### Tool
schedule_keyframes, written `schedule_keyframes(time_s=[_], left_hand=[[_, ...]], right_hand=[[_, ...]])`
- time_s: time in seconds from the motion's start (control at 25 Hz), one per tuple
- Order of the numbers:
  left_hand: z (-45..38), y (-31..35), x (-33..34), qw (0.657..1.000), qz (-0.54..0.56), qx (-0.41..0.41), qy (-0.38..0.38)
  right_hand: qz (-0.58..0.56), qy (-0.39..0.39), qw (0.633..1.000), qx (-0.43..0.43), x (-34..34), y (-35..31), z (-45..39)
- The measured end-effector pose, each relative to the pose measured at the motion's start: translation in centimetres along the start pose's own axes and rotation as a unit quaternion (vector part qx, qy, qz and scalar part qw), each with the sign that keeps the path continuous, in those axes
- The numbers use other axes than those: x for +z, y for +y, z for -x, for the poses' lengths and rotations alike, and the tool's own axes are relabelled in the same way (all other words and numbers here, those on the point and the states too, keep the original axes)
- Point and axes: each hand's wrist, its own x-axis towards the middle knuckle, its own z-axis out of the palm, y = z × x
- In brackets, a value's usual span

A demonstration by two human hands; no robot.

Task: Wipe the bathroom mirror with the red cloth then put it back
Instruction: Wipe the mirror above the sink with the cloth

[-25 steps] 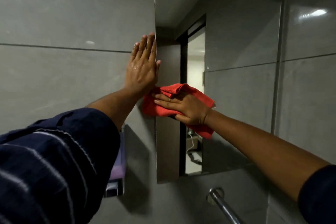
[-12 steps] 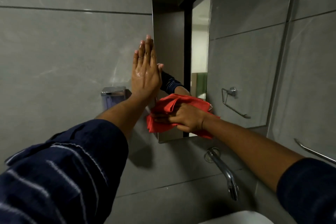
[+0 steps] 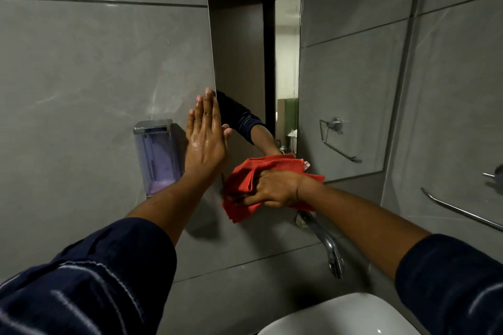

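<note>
Cloth, red (image 3: 275, 168), bunched and folded, clutched by the right hand (image 3: 275, 189) and pressed against the lower-left corner of the mirror (image 3: 348, 84), its lower folds hanging past the glass onto the grey wall tile (image 3: 81, 76). Right hand: fingers curled over the cloth, knuckles toward the camera, forearm entering from 4 o'clock. Left hand (image 3: 205, 139): flat, fingers straight and together pointing to 12 o'clock, palm laid on the tile with the thumb side touching the mirror's left edge; it holds nothing and appears to serve as a brace. Mirror: tall panel, long axis running 12 to 6 o'clock, unwiped or wiped state not legible from this view; the great part of its surface lies from 12 to 2 o'clock of the cloth. Governing relation: the cloth sits at the bottom corner, so any remaining pass would run up or rightward, and the right hand, already on it, is the nearer; the left hand lies just beside it at 10 o'clock. Also present: soap dispenser (image 3: 158, 155) at 9 o'clock of the left hand, tap (image 3: 325, 245) below the cloth at 5 o'clock, basin (image 3: 340, 315) at 6 o'clock, rail (image 3: 460, 209) at 3 o'clock. Where the cloth belongs afterward cannot be told.
</note>
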Motion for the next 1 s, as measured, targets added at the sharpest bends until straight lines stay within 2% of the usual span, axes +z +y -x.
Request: schedule_keyframes(time_s=[0.16, 0.24, 0.36, 0.6, 0.72, 0.84, 0.96, 1.0], left_hand=[[0.6, 0.1, 0.3, 1.0, -0.002, -0.001, -0.005], [0.9, 0.3, 0.3, 1.0, -0.006, -0.004, -0.003], [1.4, 0.4, 0.4, 1.0, -0.006, -0.005, -0.002], [1.8, 0.2, 1.1, 1.0, -0.007, 0.005, 0.006], [1.9, -0.2, 1.0, 1.0, -0.003, 0.016, 0.006], [1.8, -0.3, 1.1, 1.0, 0.003, 0.022, 0.011], [1.7, -0.2, 1.5, 1.0, 0.001, 0.014, 0.017], [1.6, 0.0, 1.6, 1.0, -0.002, 0.011, 0.019]], right_hand=[[0.012, -0.073, 0.997, 0.001, 1.1, -0.1, 1.5], [0.026, -0.08, 0.996, 0.002, 2.1, 0.2, 3.3], [0.079, -0.015, 0.995, 0.055, 4.5, 0.9, 7.1], [0.018, 0.069, 0.975, 0.211, 8.7, -0.1, 9.5], [-0.063, 0.123, 0.942, 0.305, 9.4, -0.9, 10.4], [-0.14, 0.166, 0.889, 0.403, 10.2, -1.5, 12.2], [-0.143, 0.218, 0.823, 0.505, 11.5, -1.7, 13.8], [-0.15, 0.217, 0.811, 0.522, 11.9, -1.6, 14.2]])
